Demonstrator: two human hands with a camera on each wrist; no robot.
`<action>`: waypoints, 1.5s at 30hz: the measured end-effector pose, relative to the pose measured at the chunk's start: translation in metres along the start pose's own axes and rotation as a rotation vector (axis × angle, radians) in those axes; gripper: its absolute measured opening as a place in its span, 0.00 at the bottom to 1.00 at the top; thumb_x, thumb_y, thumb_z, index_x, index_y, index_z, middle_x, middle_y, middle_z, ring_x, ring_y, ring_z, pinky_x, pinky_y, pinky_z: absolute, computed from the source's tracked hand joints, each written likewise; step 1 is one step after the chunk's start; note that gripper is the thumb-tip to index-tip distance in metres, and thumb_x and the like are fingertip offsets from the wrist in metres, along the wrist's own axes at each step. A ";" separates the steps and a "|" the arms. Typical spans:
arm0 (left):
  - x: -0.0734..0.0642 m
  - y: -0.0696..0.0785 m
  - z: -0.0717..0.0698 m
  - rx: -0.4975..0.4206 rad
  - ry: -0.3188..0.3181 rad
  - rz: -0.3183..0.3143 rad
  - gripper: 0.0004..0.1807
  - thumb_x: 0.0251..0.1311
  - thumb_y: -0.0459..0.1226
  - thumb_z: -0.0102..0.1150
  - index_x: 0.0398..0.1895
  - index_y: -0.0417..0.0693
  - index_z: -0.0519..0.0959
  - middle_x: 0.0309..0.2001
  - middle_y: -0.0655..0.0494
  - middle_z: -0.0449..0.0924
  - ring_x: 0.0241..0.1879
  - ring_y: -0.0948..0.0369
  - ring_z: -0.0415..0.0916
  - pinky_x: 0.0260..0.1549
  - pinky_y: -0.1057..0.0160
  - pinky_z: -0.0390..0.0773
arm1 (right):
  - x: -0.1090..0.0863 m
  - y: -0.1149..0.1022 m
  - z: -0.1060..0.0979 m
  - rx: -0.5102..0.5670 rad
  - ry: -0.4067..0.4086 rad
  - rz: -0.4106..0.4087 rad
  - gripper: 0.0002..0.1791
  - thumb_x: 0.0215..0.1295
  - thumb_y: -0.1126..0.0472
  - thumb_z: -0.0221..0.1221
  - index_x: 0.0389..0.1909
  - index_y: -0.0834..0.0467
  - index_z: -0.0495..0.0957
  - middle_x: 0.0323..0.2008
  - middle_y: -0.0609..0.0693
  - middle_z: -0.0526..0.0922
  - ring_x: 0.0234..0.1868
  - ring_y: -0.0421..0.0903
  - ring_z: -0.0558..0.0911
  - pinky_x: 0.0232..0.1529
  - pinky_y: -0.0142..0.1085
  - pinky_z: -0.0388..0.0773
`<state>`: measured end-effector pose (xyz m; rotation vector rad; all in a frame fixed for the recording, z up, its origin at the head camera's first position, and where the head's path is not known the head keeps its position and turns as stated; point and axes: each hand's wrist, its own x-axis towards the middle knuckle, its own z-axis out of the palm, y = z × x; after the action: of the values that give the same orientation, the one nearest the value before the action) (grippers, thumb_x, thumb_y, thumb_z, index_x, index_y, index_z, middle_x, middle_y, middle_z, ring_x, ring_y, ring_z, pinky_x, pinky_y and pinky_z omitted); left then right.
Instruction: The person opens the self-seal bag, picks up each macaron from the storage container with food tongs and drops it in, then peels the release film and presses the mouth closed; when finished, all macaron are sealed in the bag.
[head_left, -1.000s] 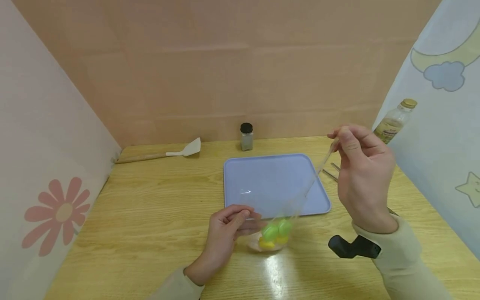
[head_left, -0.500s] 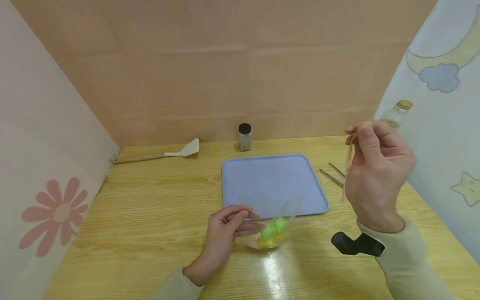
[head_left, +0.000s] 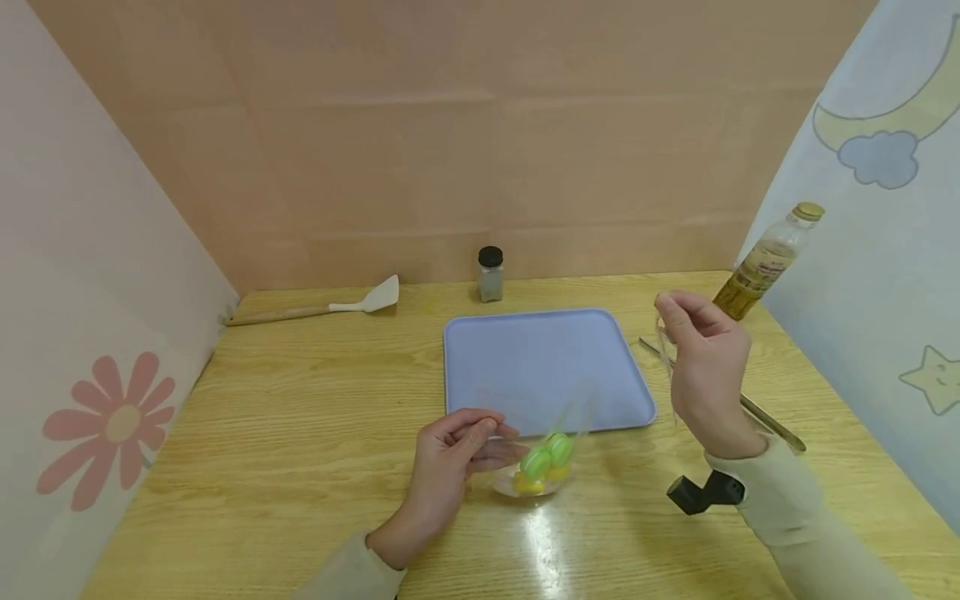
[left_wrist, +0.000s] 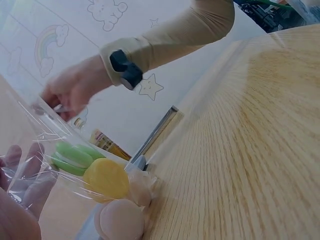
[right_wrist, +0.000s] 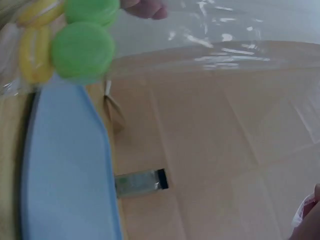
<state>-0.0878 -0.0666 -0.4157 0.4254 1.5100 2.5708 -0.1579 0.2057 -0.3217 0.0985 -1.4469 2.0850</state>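
Note:
My left hand (head_left: 450,467) pinches a clear plastic bag (left_wrist: 35,120) between thumb and fingertips, low over the table's front half. Through the film show green macarons (head_left: 558,450), with yellow macarons (left_wrist: 106,179) and pale pink macarons (left_wrist: 121,219) toward the bag's bottom. Off to the right and higher, my right hand (head_left: 708,367) pinches a thin clear plastic strip (head_left: 667,358) that dangles from its fingertips, apart from the bag.
Behind the bag lies a blue tray (head_left: 547,350). A small black-capped jar (head_left: 491,275) stands at the back wall, left of which rests a spatula (head_left: 315,312). Metal tongs (head_left: 772,421) lie partly behind my right hand, near an oil bottle (head_left: 765,262).
The strip, earlier stretched from my right hand down toward the bag, came away from it. My right hand swung right, then back left and down. My left hand stays put.

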 end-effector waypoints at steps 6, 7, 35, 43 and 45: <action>0.001 0.000 0.000 0.011 0.010 0.003 0.09 0.75 0.31 0.53 0.46 0.44 0.84 0.38 0.49 0.88 0.37 0.51 0.88 0.40 0.53 0.85 | -0.002 0.025 -0.034 -0.300 0.036 0.080 0.12 0.64 0.64 0.70 0.41 0.71 0.85 0.32 0.51 0.84 0.33 0.44 0.79 0.27 0.29 0.72; 0.001 0.000 0.000 0.013 0.012 0.002 0.09 0.75 0.31 0.53 0.46 0.44 0.84 0.38 0.49 0.88 0.37 0.51 0.88 0.40 0.53 0.85 | -0.002 0.028 -0.039 -0.345 0.039 0.089 0.12 0.64 0.63 0.70 0.41 0.70 0.85 0.30 0.50 0.84 0.30 0.43 0.78 0.22 0.29 0.69; 0.002 -0.002 0.001 0.018 0.035 -0.025 0.09 0.75 0.33 0.54 0.46 0.43 0.84 0.39 0.48 0.88 0.38 0.50 0.87 0.40 0.52 0.85 | 0.000 0.058 -0.108 -0.955 -0.079 0.216 0.19 0.71 0.50 0.64 0.47 0.62 0.84 0.22 0.41 0.85 0.10 0.40 0.69 0.08 0.34 0.58; 0.002 0.000 0.001 0.019 0.047 -0.041 0.09 0.75 0.34 0.55 0.46 0.42 0.84 0.39 0.47 0.87 0.38 0.49 0.87 0.41 0.50 0.85 | 0.005 0.060 -0.118 -1.057 -0.189 0.197 0.20 0.74 0.50 0.61 0.49 0.65 0.84 0.32 0.56 0.89 0.18 0.39 0.83 0.07 0.34 0.59; 0.002 0.000 0.001 0.016 0.046 -0.043 0.09 0.75 0.34 0.55 0.47 0.42 0.84 0.39 0.47 0.87 0.38 0.49 0.87 0.41 0.49 0.84 | 0.005 0.060 -0.120 -1.093 -0.215 0.165 0.19 0.74 0.51 0.61 0.48 0.64 0.84 0.36 0.60 0.88 0.18 0.39 0.82 0.09 0.33 0.62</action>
<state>-0.0893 -0.0653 -0.4153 0.3333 1.5383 2.5542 -0.1599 0.2992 -0.4182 -0.2437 -2.5797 1.1488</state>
